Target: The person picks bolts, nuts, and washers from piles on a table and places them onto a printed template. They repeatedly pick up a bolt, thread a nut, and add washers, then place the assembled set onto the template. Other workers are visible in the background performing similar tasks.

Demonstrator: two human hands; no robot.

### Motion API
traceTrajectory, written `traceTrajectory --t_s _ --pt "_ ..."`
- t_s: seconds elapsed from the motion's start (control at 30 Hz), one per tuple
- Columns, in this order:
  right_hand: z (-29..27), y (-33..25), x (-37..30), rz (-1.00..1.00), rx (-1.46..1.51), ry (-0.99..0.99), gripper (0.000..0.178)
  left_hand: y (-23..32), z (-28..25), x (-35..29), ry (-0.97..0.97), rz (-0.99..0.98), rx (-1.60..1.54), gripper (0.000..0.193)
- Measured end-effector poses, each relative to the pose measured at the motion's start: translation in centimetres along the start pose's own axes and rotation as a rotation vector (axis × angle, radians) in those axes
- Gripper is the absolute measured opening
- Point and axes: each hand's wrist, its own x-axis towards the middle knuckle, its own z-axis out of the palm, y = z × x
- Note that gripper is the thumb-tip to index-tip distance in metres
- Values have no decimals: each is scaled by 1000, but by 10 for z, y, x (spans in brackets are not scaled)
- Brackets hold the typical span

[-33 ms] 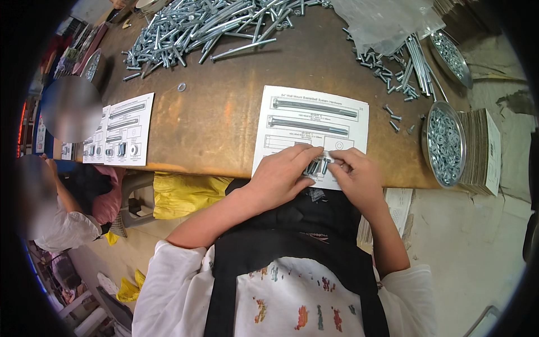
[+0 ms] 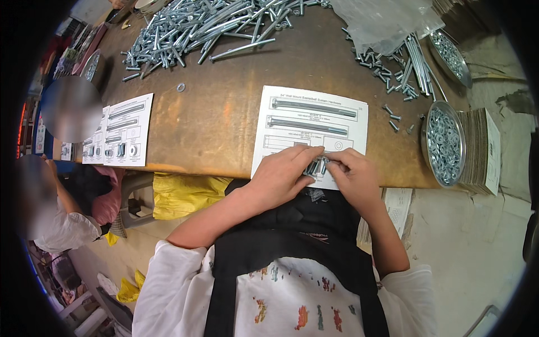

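Note:
At the near edge of the table, my left hand (image 2: 281,173) curls its fingers around several short bolts (image 2: 315,167). My right hand (image 2: 356,178) meets it from the right, thumb and fingertips pinched at one of these bolts. Both hands rest over the lower part of a printed card (image 2: 359,139) with drawings of bolts and a washer. My fingers cover parts of the small hardware, so its exact number and any nuts on it are hard to make out.
A big heap of long bolts (image 2: 196,31) lies at the far left-centre, a loose washer (image 2: 181,87) before it. To the right are short bolts (image 2: 396,117), a clear plastic bag (image 2: 387,22), a metal bowl of washers (image 2: 444,140) and stacked cards (image 2: 477,151). Another person sits at the left.
My right fingertips have shifted slightly over the short bolts, and the thumb sits closer to them. My left hand stays almost still.

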Motion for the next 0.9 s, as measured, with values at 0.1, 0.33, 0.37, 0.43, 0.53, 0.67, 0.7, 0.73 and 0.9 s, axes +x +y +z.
traceTrajectory --t_s 0.1,0.33,0.37,0.43,0.53,0.67,0.7,0.73,0.9 --pt "9 -2 2 -39 26 44 11 -2 1 3 -72 -51 3 59" --pt "13 3 4 -84 19 98 8 0 0 7 -65 -85 -57 57" --pt "15 3 6 -95 19 96 8 -2 0 5 -41 -73 -50 56" --pt "15 4 2 -107 -54 66 10 -5 10 -1 -33 -66 -77 54" --pt "21 -1 9 -215 -124 46 13 -10 6 -6 -23 -73 -57 52" --pt "10 -5 0 -57 35 77 26 -16 -35 3 -4 18 -86 54" --pt "11 -4 -3 52 176 127 31 -36 -46 2 108 67 -15 52" --pt "5 2 -7 91 189 155 34 -43 -78 8 183 -235 -45 48" --pt "-8 9 8 68 186 150 27 -181 -215 7 679 -485 622 28"
